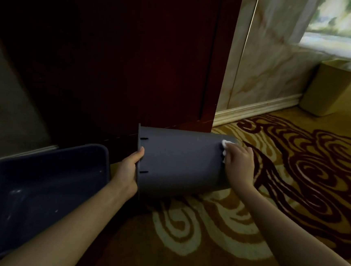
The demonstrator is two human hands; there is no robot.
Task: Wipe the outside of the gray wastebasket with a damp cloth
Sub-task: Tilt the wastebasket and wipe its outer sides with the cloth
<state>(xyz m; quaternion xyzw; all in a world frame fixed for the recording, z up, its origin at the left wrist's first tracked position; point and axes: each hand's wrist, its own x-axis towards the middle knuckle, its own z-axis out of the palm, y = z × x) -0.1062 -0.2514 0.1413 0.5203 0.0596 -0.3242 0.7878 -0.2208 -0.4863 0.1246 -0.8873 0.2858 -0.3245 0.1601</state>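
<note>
We see the gray wastebasket [180, 161] lying sideways over the carpet [270, 204], left hand [130, 169] grip clamped on its rim, right hand [239, 161] grip pressing the white cloth [225, 144] near the base; hard strokes could roll it loose or against the blue tub [38, 184].

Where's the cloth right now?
In the head view, the white cloth is under the right hand, pressed against the base end of the gray wastebasket, which lies on its side on the carpet.
</note>
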